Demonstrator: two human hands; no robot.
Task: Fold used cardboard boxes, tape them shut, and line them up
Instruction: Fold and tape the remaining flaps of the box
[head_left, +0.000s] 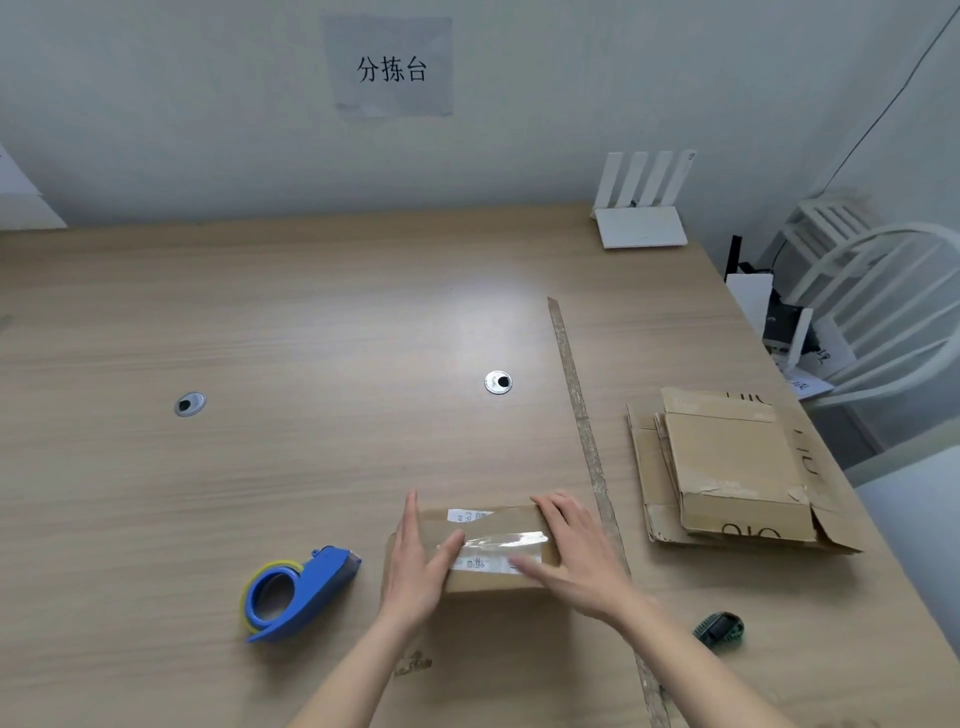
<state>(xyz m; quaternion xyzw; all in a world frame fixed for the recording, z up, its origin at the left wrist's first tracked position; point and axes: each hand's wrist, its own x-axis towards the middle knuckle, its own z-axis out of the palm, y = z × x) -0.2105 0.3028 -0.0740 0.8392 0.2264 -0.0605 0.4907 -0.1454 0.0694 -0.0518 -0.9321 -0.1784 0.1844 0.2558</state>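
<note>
both hands flat, fingers straight, gripping nothing: left hand (415, 564) and right hand (576, 556) press the clear tape strip (498, 540) onto the small cardboard box (493, 582) at the table's (311, 338) near edge (dispenser (296, 590) just left). uneven pressure could wrinkle the tape or leave the seam lifting.

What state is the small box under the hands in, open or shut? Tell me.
Shut. The small box has its top flaps down flat with clear tape across them, and the left hand and right hand press on it.
</note>
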